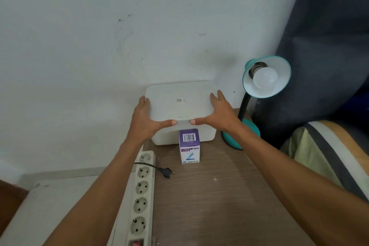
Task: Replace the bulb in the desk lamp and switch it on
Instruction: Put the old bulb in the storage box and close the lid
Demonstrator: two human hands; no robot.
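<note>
A teal desk lamp (pixel 267 78) stands at the back right of the wooden table, its shade tilted toward me with a white bulb (pixel 265 80) in the socket. The lamp's black plug (pixel 167 172) lies loose on the table beside the power strip. A purple and white bulb box (pixel 189 146) stands upright in front of a white container (pixel 183 136). My left hand (pixel 145 118) and my right hand (pixel 217 114) grip the two sides of the container's white lid (pixel 179 102), thumbs on its front edge.
A white power strip (pixel 142 191) with several empty sockets runs along the table's left edge. A white wall rises behind. A dark curtain (pixel 323 46) hangs at the right, above a striped cushion (pixel 327 152).
</note>
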